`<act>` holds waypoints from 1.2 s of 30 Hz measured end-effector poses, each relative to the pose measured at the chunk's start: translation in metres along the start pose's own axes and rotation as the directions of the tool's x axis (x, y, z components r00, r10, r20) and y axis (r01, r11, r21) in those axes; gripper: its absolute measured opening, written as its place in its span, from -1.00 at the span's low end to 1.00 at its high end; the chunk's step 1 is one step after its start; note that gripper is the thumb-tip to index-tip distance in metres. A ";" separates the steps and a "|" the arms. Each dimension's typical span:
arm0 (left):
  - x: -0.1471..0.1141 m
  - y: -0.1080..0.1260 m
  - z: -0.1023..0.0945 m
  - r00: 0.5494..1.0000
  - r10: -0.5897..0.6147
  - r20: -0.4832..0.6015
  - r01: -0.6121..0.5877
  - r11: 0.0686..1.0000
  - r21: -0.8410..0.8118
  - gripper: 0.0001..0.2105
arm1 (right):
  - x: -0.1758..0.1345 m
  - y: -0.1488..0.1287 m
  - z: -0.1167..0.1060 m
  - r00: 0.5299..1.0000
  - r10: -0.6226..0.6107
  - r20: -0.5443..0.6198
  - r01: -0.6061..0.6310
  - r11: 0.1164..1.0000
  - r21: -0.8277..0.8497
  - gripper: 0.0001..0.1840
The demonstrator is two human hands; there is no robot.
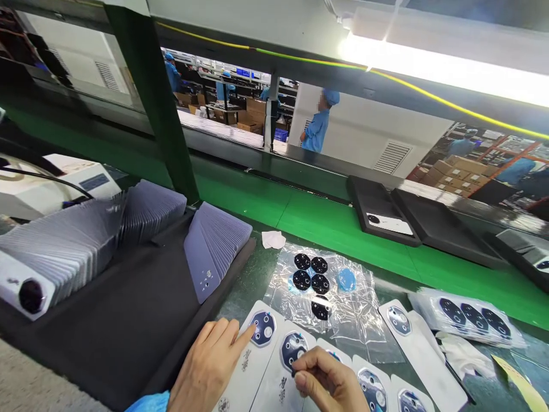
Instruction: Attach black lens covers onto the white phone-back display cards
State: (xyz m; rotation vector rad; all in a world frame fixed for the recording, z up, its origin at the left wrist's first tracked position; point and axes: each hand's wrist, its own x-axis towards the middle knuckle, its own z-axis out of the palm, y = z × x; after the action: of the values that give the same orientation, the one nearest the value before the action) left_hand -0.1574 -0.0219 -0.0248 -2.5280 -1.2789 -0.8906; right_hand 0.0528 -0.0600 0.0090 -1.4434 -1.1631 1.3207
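A row of white phone-shaped panels (235,384) lies in front of me, each with a dark octagonal camera plate near its top. My left hand (210,361) rests on the leftmost panel, its index finger stretched out against that panel's camera plate (262,329). Over the second panel, my right hand (328,379) pinches a small dark piece between thumb and index finger, beside the camera plate (293,349). What the piece is cannot be made out. Beyond the hands, several black round plates (319,284) and a blue disc (347,280) lie on a clear plastic sheet (360,326).
On the left, fanned stacks of grey panels (218,246) stand on a black foam tray (115,337). At right are a bagged pack of plates (474,317), a loose white panel (424,360) and a white cloth (465,355). Black trays (446,226) sit on the green belt (309,229).
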 end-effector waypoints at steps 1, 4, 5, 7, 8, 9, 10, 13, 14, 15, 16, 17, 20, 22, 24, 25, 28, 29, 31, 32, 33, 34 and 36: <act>0.000 0.000 0.001 1.000 -0.001 0.007 0.001 1.000 -0.002 -0.68 | 0.002 -0.001 0.000 1.000 -0.020 0.007 0.020 1.000 -0.018 -0.48; -0.001 -0.002 0.002 1.000 0.026 0.010 -0.026 1.000 0.016 -0.69 | 0.013 -0.005 0.001 0.996 -0.078 0.033 0.081 0.991 -0.109 -0.60; -0.001 -0.003 0.002 0.999 0.033 0.008 -0.034 0.999 0.028 -0.68 | 0.018 -0.006 0.003 0.995 -0.095 0.034 0.099 0.985 -0.141 -0.66; 0.000 -0.003 0.001 0.999 0.040 0.006 -0.040 0.998 0.041 -0.67 | 0.030 -0.007 0.007 0.992 -0.120 0.041 0.126 0.975 -0.182 -0.77; 0.001 -0.003 0.000 0.999 0.039 0.003 -0.039 0.998 0.043 -0.66 | 0.036 -0.007 0.010 0.991 -0.124 0.054 0.132 0.970 -0.203 -0.81; 0.002 -0.003 0.000 0.999 0.036 0.003 -0.036 0.998 0.042 -0.66 | 0.042 -0.006 0.013 0.990 -0.127 0.068 0.139 0.963 -0.231 -0.83; 0.003 -0.004 -0.001 0.999 0.036 0.002 -0.036 0.999 0.041 -0.66 | 0.048 -0.006 0.017 0.987 -0.137 0.080 0.154 0.950 -0.272 -0.87; 0.003 -0.004 -0.001 0.999 0.036 0.004 -0.036 0.998 0.050 -0.65 | 0.062 -0.004 0.026 0.960 -0.250 0.126 0.280 0.849 -0.448 -0.88; 0.003 -0.004 -0.001 0.999 0.035 0.005 -0.035 0.998 0.055 -0.65 | 0.065 -0.003 0.029 0.938 -0.315 0.148 0.345 0.793 -0.502 -0.87; 0.003 -0.005 -0.001 0.999 0.038 0.005 -0.038 0.998 0.057 -0.65 | 0.069 -0.002 0.032 0.908 -0.381 0.176 0.412 0.727 -0.550 -0.85; 0.002 -0.005 -0.001 0.999 0.040 0.007 -0.040 0.998 0.057 -0.65 | 0.071 0.001 0.035 0.871 -0.444 0.209 0.475 0.655 -0.588 -0.83; 0.001 -0.005 0.000 0.999 0.039 0.013 -0.040 0.998 0.055 -0.65 | 0.074 0.004 0.040 0.832 -0.503 0.234 0.526 0.583 -0.619 -0.82; -0.001 -0.005 0.003 0.998 0.025 0.050 -0.028 0.998 0.050 -0.65 | 0.082 0.016 0.055 0.709 -0.688 0.154 0.572 0.434 -0.696 -0.78; -0.002 -0.005 0.005 0.998 0.011 0.068 -0.015 0.998 0.053 -0.65 | 0.085 0.024 0.064 0.635 -0.769 0.076 0.556 0.387 -0.736 -0.76; -0.003 -0.005 0.007 0.998 0.017 0.061 -0.020 0.998 0.051 -0.65 | 0.086 0.028 0.070 0.587 -0.808 0.055 0.544 0.344 -0.765 -0.75; -0.004 -0.005 0.008 0.998 0.022 0.053 -0.025 0.998 0.050 -0.65 | 0.086 0.028 0.071 0.580 -0.809 0.090 0.551 0.309 -0.775 -0.75; -0.005 -0.005 0.008 0.998 0.028 0.049 -0.030 0.998 0.050 -0.64 | 0.083 0.021 0.067 0.562 -0.792 0.239 0.576 0.168 -0.800 -0.76; -0.005 -0.004 0.007 0.998 0.021 0.053 -0.024 0.998 0.053 -0.64 | 0.082 0.017 0.064 0.560 -0.780 0.279 0.581 0.129 -0.804 -0.76; -0.005 -0.003 0.005 0.998 0.012 0.066 -0.016 0.998 0.056 -0.64 | 0.082 0.011 0.059 0.571 -0.763 0.303 0.585 0.120 -0.802 -0.76; -0.005 -0.003 0.004 0.997 0.012 0.070 -0.016 0.998 0.056 -0.64 | 0.082 0.009 0.057 0.592 -0.751 0.292 0.586 0.153 -0.795 -0.75; -0.005 -0.002 0.003 0.997 0.013 0.076 -0.017 0.998 0.055 -0.63 | 0.082 0.007 0.056 0.617 -0.736 0.279 0.588 0.195 -0.785 -0.76; -0.004 -0.002 0.003 0.997 0.013 0.081 -0.018 0.998 0.055 -0.63 | 0.082 0.007 0.055 0.633 -0.730 0.255 0.582 0.232 -0.780 -0.76; -0.004 -0.001 0.003 0.996 0.010 0.084 -0.014 0.999 0.052 -0.63 | 0.082 0.008 0.057 0.635 -0.743 0.211 0.557 0.252 -0.791 -0.77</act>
State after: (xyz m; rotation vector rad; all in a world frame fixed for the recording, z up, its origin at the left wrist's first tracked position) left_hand -0.1591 -0.0226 -0.0292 -2.5545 -1.2922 -0.7454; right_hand -0.0018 0.0178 -0.0216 -1.3097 -2.0760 -0.0747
